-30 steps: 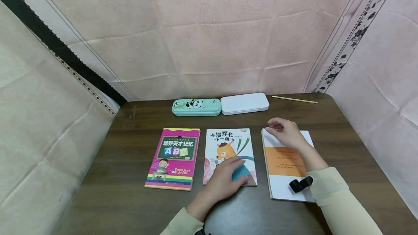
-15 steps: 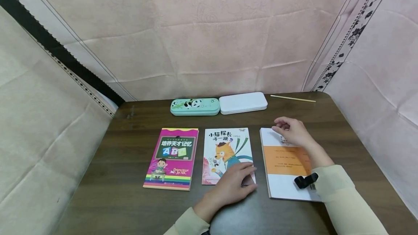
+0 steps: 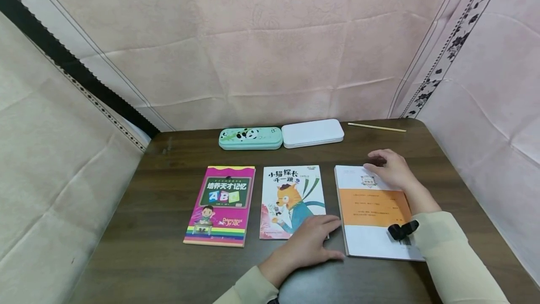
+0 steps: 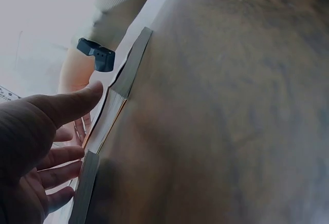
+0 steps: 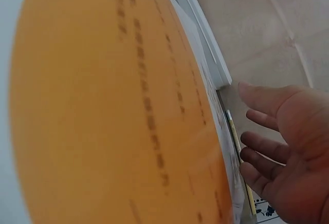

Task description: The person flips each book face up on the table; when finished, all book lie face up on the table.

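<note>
A thick white book with an orange band lies on the table at the right. My left hand reaches toward its left edge, thumb spread from the fingers, and overlaps the lower right corner of the cat picture book. In the left wrist view the fingertips come right at the book's side, where its page edges show. My right hand is over the top right part of the same book, fingers loosely bent, nothing held. The right wrist view has the orange cover filling the left, with the right hand beside it.
A pink ABC book lies left of the cat book. Along the table's back stand a mint panda pencil case, a white case and a thin stick. Cloth walls enclose the table.
My left hand has moved right, off the middle of the cat book toward the orange-banded book. My right hand has slid right across that book's top, uncovering more of its cover.
</note>
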### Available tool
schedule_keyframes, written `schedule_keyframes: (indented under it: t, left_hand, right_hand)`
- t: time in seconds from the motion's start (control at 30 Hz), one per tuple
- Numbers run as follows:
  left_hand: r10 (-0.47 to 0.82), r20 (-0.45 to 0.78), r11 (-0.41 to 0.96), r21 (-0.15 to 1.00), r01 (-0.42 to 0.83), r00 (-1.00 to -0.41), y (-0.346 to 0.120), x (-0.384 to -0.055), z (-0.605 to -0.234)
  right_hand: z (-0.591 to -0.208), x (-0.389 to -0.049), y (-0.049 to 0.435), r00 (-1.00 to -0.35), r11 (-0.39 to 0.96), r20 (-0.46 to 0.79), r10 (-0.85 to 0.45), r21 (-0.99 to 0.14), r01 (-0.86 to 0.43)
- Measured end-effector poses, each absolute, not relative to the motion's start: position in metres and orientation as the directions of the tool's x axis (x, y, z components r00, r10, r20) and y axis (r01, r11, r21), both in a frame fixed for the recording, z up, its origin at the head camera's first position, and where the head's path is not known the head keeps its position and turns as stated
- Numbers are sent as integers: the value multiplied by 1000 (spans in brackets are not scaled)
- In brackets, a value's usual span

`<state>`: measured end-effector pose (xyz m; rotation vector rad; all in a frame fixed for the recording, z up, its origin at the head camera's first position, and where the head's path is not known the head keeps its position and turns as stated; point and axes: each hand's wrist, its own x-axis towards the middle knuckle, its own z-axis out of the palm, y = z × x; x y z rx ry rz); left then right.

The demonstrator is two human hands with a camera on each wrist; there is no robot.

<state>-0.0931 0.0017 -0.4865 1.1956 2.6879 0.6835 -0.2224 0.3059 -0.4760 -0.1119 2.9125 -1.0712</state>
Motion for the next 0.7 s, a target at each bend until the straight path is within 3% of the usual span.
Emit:
schedule_keyframes:
  t: [0.23,0.7]
  left_hand:
    - [735,70,586,437,683,-675,7,-94,-489]
    - [743,133,589,336,735,-656,13,-91,-493]
  right_hand:
    - [-481,-225,321,-991,817,-52,-121,-572,-70]
    - [-476,-216,327,-989,875,-144,-14,-481,57]
